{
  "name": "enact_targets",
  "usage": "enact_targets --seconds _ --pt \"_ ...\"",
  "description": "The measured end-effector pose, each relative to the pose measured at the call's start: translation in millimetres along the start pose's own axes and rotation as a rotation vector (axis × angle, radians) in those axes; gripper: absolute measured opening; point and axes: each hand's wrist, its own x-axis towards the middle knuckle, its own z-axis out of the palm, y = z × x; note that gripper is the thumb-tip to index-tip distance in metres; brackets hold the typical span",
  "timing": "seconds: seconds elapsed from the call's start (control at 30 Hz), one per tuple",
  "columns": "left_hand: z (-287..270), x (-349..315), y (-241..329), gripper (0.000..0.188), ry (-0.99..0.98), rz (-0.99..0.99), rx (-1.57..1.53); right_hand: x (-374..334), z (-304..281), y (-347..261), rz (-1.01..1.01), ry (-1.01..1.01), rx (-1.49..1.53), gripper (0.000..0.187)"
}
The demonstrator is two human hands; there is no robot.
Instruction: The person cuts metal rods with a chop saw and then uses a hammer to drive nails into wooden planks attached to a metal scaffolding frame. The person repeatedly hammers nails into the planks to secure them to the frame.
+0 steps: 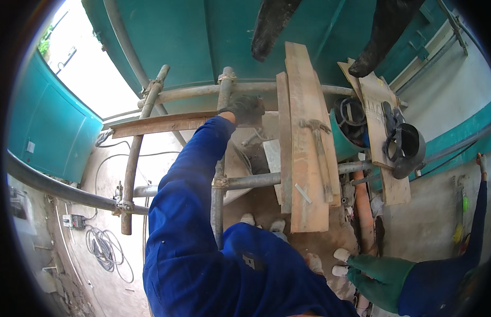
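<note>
My left hand (246, 110), in a dark glove, is closed over the right end of a brown plank (171, 124). The plank lies across the scaffold pipes, its far end resting on the left upright pipe (133, 169). My blue-sleeved left arm reaches up from the lower edge. My right hand is out of sight. Just right of my left hand, several pale wooden boards (303, 68) lie stacked across the pipes. On them rests a claw hammer (320, 150), its head toward the far side.
A teal bucket (345, 141) holds dark items, beside more boards (371, 95) bearing a black visor-like shell (410, 149). Below, a coiled cable (102, 248) lies on the floor. Another person (414, 280) reaches toward the right wall. Two dark tapered shapes (272, 29) hang at the top.
</note>
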Motion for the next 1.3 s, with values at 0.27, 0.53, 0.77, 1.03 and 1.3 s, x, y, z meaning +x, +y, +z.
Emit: enact_targets --seconds 0.27,0.53,0.77,1.03,1.3 --pt "-4 1 -1 0.023 -0.045 0.027 -0.002 5 0 19 -0.069 -0.015 -0.01 0.031" --pt "-1 0 -5 0.031 -0.021 0.031 0.013 14 -3 30 -0.108 -0.016 -0.065 0.029" --pt "-4 1 -4 0.025 -0.062 0.043 -0.052 4 -1 11 -0.02 0.03 -0.015 0.029" --pt "-14 -10 10 0.023 -0.055 0.033 -0.055 3 -1 -4 0.111 0.06 0.017 0.033" --pt "-12 -9 8 0.033 -0.069 0.022 -0.057 1 2 -16 0.081 0.072 -0.038 0.031"
